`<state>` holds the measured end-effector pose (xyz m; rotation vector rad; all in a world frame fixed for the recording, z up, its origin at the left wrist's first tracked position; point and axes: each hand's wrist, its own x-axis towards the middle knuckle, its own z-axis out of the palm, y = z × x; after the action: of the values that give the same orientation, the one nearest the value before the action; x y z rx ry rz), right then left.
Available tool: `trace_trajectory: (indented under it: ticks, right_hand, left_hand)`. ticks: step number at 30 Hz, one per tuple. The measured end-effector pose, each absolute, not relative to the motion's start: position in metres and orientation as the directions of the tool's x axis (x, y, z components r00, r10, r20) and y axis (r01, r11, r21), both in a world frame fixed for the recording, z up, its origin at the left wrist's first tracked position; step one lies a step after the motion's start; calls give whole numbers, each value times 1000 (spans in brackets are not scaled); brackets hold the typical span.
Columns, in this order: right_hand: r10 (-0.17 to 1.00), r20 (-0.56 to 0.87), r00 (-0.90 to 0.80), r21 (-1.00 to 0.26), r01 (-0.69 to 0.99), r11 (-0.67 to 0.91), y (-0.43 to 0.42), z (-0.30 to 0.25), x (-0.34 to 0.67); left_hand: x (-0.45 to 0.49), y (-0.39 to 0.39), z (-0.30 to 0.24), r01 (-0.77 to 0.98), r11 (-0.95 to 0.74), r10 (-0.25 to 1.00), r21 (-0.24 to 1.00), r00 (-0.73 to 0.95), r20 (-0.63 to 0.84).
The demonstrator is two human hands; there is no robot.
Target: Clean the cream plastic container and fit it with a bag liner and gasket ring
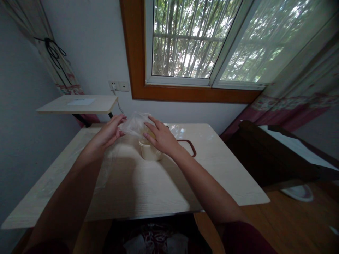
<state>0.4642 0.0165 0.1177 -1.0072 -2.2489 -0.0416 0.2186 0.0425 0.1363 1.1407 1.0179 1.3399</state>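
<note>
A small cream ribbed cup (149,152) stands on the pale wooden table (217,176), near its far middle. Over the cup is a clear plastic film or bag (134,125), held up between both hands. My left hand (108,133) pinches the film's left edge with closed fingers. My right hand (161,137) rests on the film and the cup's rim, fingers curled over them. A dark red-brown handle or loop (191,145) sticks out on the table behind my right wrist.
A small side shelf (79,104) stands at the back left under a wall socket (119,85). A window fills the far wall. Dark wooden furniture (275,155) and curtains stand to the right. Clear sheeting covers the table's left part (53,180).
</note>
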Motion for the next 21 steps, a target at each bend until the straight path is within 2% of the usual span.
trace_trajectory:
  ticks: [3,8,11,15,18,21]
  right_hand:
    - [646,560,-519,-192,677,710,15,121,462]
    - [607,537,-585,-183,622,761,12,126,459]
    - [573,517,-636,-178,575,799,11,126,457]
    - [538,507,-673,-190,522,832,10,127,457]
    - [549,528,-648,-223,518,826,10,127,460]
    - [608,576,-546,-286,563,776,13,126,464]
  left_hand:
    - [227,39,142,-227,-92,996,970,-9,92]
    - [238,26,162,-190,-109,992,976,42,119]
    - [240,25,165,-97,-137,987,986,76,144]
    - [237,35,156,109,-256,965,961,87,247]
    - [233,41,150,174,-316,949,933,75,308]
    - [230,42,148,161,-363,931,918,37,362]
